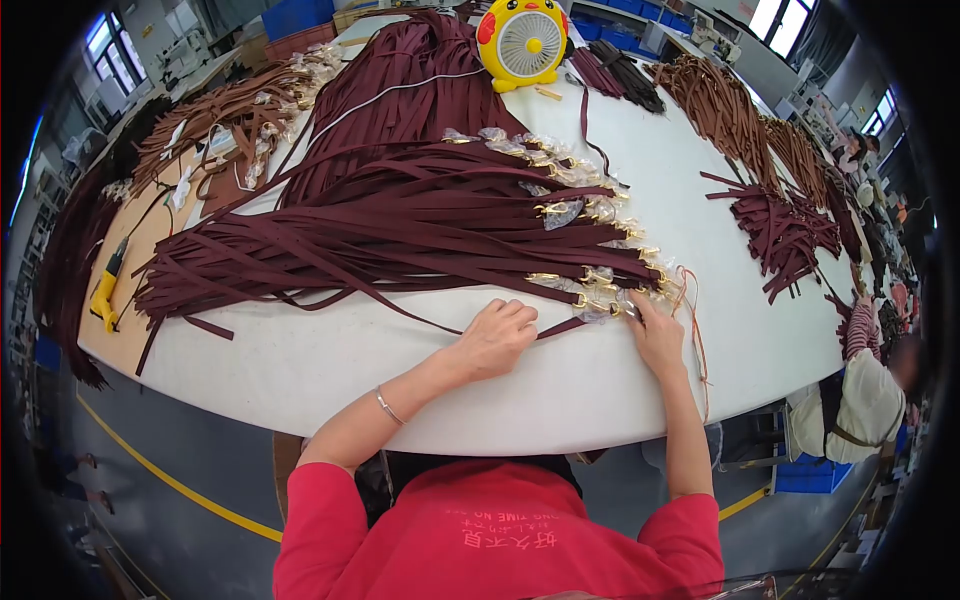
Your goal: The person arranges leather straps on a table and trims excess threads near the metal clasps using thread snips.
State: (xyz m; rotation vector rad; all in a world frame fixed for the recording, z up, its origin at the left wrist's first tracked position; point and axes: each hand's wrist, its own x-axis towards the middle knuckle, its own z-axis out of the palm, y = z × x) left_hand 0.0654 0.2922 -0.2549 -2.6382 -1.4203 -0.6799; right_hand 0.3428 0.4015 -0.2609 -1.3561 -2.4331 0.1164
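Note:
A big pile of dark maroon straps (400, 225) lies across the white table, with gold metal clasps (600, 275) in clear plastic wrap at its right end. At the near edge of the pile, my left hand (497, 338) is closed around one maroon strap (562, 327), which shows on both sides of the fist. My right hand (655, 332) is at the clasp end, with thumb and forefinger pinched on a gold clasp. A thin orange cord (698, 345) hangs just right of that hand.
A yellow chick-shaped fan (522, 45) stands at the back, its cable running over the straps. A yellow-handled tool (105, 295) lies left. Brown straps (715, 110) and short maroon pieces (785, 230) lie right. A person (860, 400) is at the right edge.

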